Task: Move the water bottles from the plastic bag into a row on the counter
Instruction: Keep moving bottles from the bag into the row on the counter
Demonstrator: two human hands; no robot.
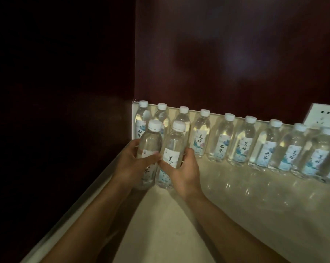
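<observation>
Two clear water bottles with white caps stand side by side near the counter's left end. My left hand (133,160) grips the left bottle (150,141) around its label. My right hand (183,168) grips the right bottle (174,147) the same way. Both bottles rest upright on the pale counter (179,224), just in front of a row of several like bottles (242,141) lined along the back wall. The plastic bag is not in view.
A dark red wall (236,54) rises behind the row. A white wall socket (321,115) sits at the far right above the bottles. The counter's left edge (80,202) drops into darkness beside my left arm.
</observation>
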